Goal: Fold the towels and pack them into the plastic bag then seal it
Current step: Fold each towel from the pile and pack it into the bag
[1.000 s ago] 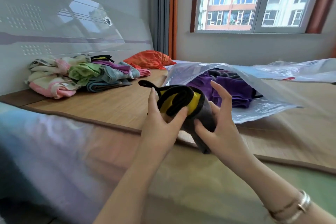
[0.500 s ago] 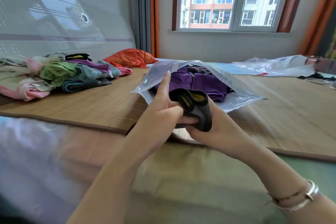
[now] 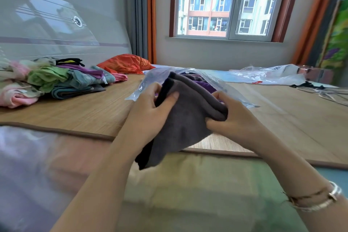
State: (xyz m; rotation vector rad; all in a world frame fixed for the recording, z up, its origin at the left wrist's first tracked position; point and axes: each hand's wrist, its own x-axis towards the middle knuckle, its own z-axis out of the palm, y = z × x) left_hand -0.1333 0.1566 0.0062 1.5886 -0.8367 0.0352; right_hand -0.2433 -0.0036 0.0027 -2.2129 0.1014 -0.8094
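A folded grey towel [image 3: 180, 118] is held up in front of the person, just above the near edge of the bamboo mat [image 3: 90, 111] that covers the bed. Its long axis runs on a slant, from the far end at the mouth of the plastic bag [image 3: 222, 85] down toward the person, where a loose corner hangs free over the mat's brown border. The upper folded end points into the bag's opening, but whether it has passed the rim is hard to tell.

Inside the bag a purple towel [image 3: 204, 84] shows only as a sliver; the grey towel and the hands cover the rest. The bag's closure cannot be made out. The black edge along the towel's left side may be trim or an inner layer; it is not clear which.

The left hand [image 3: 150, 111] grips the towel's left side, thumb pressed flat across the top face, fingers curled under. The right hand [image 3: 235, 117] clamps the right folded edge, thumb beneath and fingers wrapped over the thick fold. Both forearms reach forward from the bottom of view, and a bracelet [image 3: 316, 199] sits on the right wrist.

A pile of towels [image 3: 56, 79] lies to the left against the headboard, well apart from the bag.
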